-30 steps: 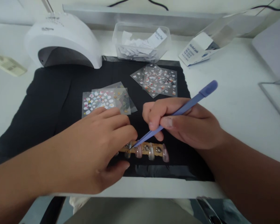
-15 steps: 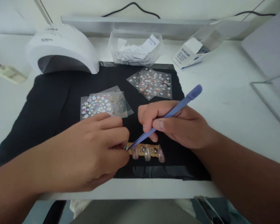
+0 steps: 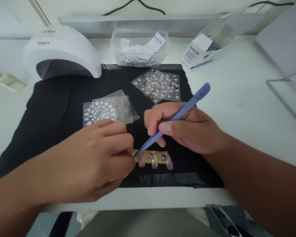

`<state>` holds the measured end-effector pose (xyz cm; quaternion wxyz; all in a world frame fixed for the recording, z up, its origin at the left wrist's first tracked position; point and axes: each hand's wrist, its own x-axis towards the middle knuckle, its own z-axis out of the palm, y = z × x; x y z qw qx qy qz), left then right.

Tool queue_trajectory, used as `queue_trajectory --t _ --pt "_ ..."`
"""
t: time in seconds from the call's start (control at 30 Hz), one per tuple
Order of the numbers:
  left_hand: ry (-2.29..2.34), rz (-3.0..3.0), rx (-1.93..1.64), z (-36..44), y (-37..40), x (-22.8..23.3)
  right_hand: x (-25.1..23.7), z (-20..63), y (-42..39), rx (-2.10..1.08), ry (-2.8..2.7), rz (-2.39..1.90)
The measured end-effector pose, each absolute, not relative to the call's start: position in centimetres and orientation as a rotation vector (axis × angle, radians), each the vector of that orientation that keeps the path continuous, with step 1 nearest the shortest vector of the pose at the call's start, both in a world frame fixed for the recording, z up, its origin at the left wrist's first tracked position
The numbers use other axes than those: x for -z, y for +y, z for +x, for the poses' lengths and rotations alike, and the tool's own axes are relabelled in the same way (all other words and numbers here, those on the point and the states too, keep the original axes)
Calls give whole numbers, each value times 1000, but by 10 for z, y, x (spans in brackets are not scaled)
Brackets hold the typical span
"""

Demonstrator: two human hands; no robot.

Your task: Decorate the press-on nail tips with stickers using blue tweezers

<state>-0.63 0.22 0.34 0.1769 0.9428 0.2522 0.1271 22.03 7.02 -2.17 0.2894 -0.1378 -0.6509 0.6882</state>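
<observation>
Tweezers point(image 3: 179, 114) are gripped between the thumb and fingers of the right hand point(image 3: 187, 131), right of centre in the frame, with their tip pointed down and left at a tan strip point(image 3: 160, 152) in the lower middle. Clear nail tips point(image 3: 154, 160) are set across the strip, between round metal studs point(image 3: 162, 157). Its left end is hidden by the left hand point(image 3: 101, 158), whose fingers are curled together; what is pinched there cannot be told. Sticker sheets point(image 3: 101, 110) are laid on black cloth point(image 3: 51, 105) left of centre.
</observation>
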Motion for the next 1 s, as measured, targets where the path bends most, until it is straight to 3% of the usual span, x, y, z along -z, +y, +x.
queue_trajectory --t 1.0 --pt "1078 2615 -418 7 -3 2 18 219 68 -1872 -1687 -418"
